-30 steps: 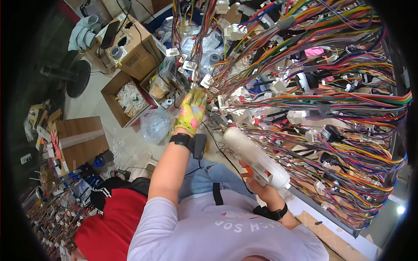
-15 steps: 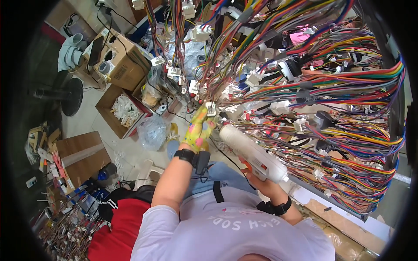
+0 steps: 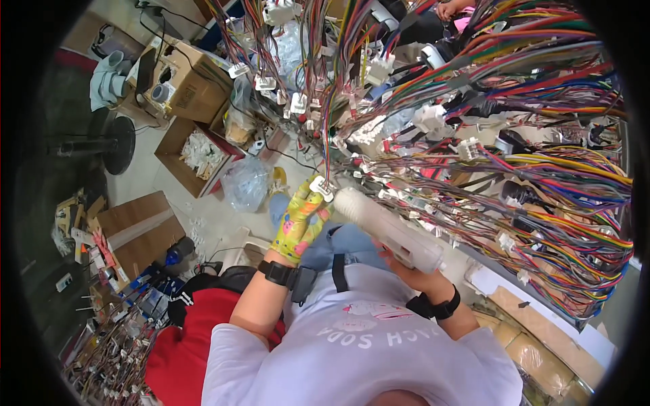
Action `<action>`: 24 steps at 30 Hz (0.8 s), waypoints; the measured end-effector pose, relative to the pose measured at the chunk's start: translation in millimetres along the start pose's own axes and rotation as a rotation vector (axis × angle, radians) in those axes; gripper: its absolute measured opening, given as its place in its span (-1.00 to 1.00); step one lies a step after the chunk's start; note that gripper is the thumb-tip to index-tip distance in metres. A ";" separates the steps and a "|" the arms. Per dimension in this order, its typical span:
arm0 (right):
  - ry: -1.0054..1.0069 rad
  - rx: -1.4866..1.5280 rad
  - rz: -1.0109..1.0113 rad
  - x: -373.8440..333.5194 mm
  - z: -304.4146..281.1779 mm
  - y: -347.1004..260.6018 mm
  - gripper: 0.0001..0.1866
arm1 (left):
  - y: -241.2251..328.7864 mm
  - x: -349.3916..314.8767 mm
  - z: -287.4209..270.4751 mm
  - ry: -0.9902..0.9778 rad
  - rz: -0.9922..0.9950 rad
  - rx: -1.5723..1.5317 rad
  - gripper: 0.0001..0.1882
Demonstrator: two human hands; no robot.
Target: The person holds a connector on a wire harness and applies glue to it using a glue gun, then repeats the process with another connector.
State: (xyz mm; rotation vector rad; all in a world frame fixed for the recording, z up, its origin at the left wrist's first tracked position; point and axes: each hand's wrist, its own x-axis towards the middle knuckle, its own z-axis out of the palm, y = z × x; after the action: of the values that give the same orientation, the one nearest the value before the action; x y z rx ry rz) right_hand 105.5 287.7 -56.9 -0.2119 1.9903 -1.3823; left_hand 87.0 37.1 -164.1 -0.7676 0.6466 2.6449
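My left hand [image 3: 298, 229] wears a yellow-green patterned glove. Its fingers are closed on a white wire connector [image 3: 322, 189], from which a thin bundle of coloured wires [image 3: 328, 139] runs upward. My right hand [image 3: 410, 276] is wrapped round a bulky white cylindrical tool [image 3: 386, 227], whose exact kind I cannot make out. The tool lies slanted, its rounded ribbed end close beside the connector; whether they touch is not clear. Part of the right hand's fingers is hidden behind the tool.
Thick bundles of coloured wires with white connectors [image 3: 468, 150] hang ahead and to the right. On the left floor are a carton of white parts [image 3: 177, 159], a clear plastic bag [image 3: 246, 184] and a brown box [image 3: 139, 233]. Red cloth [image 3: 183, 345] lies at my left side. Another person's hand [image 3: 447, 9] shows far off.
My left hand and the connector have come slightly nearer to me, and the connector has tilted. The tool has shifted a little left and nearer. The hanging wires appear shifted as the view moved.
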 end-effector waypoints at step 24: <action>0.043 0.215 0.010 -1.4 2.4 -2.2 -0.41 | -6.0 9.6 6.2 -0.150 0.002 -0.165 -0.52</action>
State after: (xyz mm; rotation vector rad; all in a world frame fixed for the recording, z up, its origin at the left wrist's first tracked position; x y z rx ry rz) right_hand 107.5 285.7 -54.8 -0.0749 1.8565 -1.5938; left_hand 79.0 46.9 -166.8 -0.6039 0.3937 2.7507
